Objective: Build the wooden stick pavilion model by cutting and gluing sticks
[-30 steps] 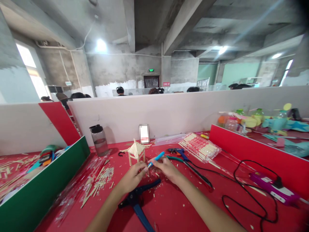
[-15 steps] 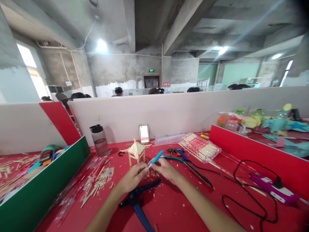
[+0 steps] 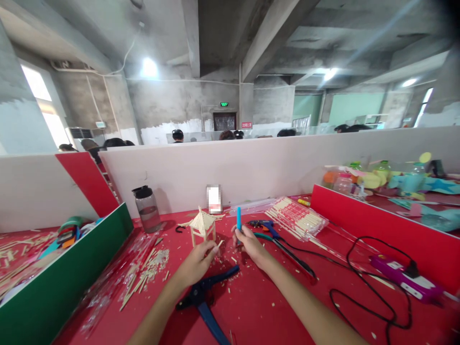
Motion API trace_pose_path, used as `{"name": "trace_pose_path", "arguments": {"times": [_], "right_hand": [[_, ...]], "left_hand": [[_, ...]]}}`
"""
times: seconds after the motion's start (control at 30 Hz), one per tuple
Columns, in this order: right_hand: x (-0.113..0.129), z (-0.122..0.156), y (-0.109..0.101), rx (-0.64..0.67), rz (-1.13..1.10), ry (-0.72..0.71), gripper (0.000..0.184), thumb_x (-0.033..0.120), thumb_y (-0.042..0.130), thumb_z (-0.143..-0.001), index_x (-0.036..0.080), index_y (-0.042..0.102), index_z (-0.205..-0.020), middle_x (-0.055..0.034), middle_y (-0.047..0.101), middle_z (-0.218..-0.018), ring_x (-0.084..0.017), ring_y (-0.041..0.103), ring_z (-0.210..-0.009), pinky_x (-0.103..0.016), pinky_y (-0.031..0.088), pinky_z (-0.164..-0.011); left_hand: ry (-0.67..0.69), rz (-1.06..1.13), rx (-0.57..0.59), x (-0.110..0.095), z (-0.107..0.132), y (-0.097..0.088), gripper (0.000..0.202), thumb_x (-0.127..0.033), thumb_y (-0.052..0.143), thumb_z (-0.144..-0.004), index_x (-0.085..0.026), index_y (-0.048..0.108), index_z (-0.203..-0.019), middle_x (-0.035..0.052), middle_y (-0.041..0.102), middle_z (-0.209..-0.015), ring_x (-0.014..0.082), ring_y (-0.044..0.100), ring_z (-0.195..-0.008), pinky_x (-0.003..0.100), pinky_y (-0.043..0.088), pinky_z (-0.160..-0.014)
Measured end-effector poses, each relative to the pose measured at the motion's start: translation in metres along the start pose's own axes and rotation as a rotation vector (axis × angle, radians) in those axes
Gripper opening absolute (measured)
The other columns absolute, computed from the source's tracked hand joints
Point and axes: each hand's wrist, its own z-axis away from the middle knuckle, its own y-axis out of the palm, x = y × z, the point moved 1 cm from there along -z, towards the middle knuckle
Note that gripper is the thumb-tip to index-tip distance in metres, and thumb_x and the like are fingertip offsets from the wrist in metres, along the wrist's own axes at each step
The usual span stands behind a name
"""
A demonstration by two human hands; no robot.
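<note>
My right hand [image 3: 248, 243] is closed round a slim blue pen-like tool [image 3: 239, 218], which stands nearly upright; its lower end is hidden by the fingers. My left hand [image 3: 200, 258] pinches a short, pale wooden stick [image 3: 219, 244] between thumb and fingers. Just behind the left hand a small pavilion model [image 3: 202, 224] of wooden sticks stands on legs under a pointed roof. Below both hands lies a dark blue cutter with long handles [image 3: 204, 294]. The two hands are apart.
A blue glue gun [image 3: 268, 227] and a hacksaw-like tool [image 3: 287, 251] lie to the right, near bundled sticks [image 3: 300, 218]. A black cable runs to a purple power strip [image 3: 406, 278]. A water bottle [image 3: 146, 211] stands back left. Green [image 3: 79, 258] and red dividers [image 3: 377, 223] flank the table.
My right hand has moved slightly right, away from the left, and the blue tool has turned from slanted to nearly upright. The left hand has stayed about where it was.
</note>
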Motion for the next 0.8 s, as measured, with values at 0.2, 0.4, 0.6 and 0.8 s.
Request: {"name": "trace_pose_path", "arguments": {"times": [0.2, 0.4, 0.6, 0.8], "right_hand": [[0.001, 0.001, 0.002, 0.033, -0.012, 0.004, 0.05, 0.07, 0.058, -0.076, 0.022, 0.048, -0.085, 0.011, 0.031, -0.058, -0.006, 0.024, -0.042, -0.018, 0.016, -0.038], [0.011, 0.005, 0.003, 0.032, 0.02, -0.031, 0.047, 0.069, 0.054, -0.08, 0.024, 0.047, -0.09, 0.0119, 0.027, -0.055, -0.006, 0.014, -0.041, -0.02, 0.009, -0.04], [0.011, 0.004, 0.001, -0.011, 0.071, -0.044, 0.04, 0.057, 0.06, -0.078, 0.023, 0.04, -0.075, 0.0097, 0.032, -0.059, -0.006, 0.019, -0.043, -0.021, 0.011, -0.041], [0.013, 0.001, -0.003, -0.103, 0.171, -0.088, 0.031, 0.048, 0.057, -0.082, 0.023, 0.044, -0.072, 0.008, 0.031, -0.054, -0.009, 0.025, -0.045, -0.022, 0.019, -0.044]], "left_hand": [[-0.001, -0.012, 0.004, 0.003, 0.0, 0.001, 0.046, -0.052, 0.034, -0.098, -0.017, 0.059, -0.081, 0.0003, 0.058, -0.073, 0.0153, 0.053, -0.071, 0.025, 0.041, -0.07], [-0.014, -0.045, 0.01, 0.002, 0.0, 0.0, 0.046, -0.052, 0.034, -0.097, -0.017, 0.058, -0.08, -0.0006, 0.057, -0.072, 0.015, 0.052, -0.07, 0.025, 0.041, -0.069], [-0.015, -0.058, 0.029, 0.006, 0.0, 0.001, 0.046, -0.053, 0.032, -0.098, -0.018, 0.056, -0.08, -0.0008, 0.056, -0.072, 0.0148, 0.051, -0.07, 0.025, 0.04, -0.069], [-0.013, -0.053, 0.041, 0.01, 0.001, 0.004, 0.046, -0.052, 0.033, -0.098, -0.017, 0.057, -0.081, -0.0001, 0.058, -0.075, 0.0144, 0.051, -0.07, 0.024, 0.039, -0.069]]}}
